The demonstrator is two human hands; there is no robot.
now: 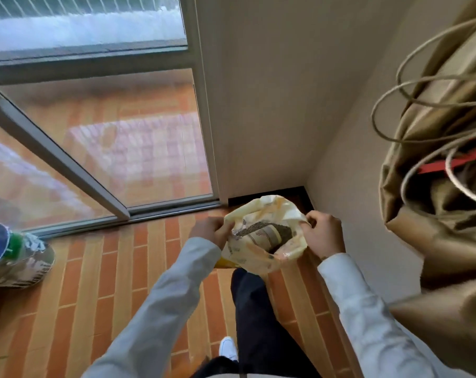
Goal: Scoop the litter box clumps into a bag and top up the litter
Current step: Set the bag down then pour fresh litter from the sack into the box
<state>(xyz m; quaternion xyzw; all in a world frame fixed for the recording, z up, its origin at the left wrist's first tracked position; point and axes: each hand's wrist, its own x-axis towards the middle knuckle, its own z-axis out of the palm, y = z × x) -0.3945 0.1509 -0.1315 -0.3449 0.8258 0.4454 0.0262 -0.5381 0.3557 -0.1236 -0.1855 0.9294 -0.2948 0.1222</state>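
Presently the bag (pixel 264 241) hangs in front of the person, above the brick floor (pixel 95 282) near the wall corner. Left hand (pixel 211 231) and right hand (pixel 322 231) each pinch an opposite edge of its mouth, fingers curled over the rim, pulling it open, apparently to check or ready the dark granules inside (litter, by the look). Both arms reach forward and down, elbows bent, wrists level. No litter box is in view. Brown paper bags (pixel 436 186) hang at right.
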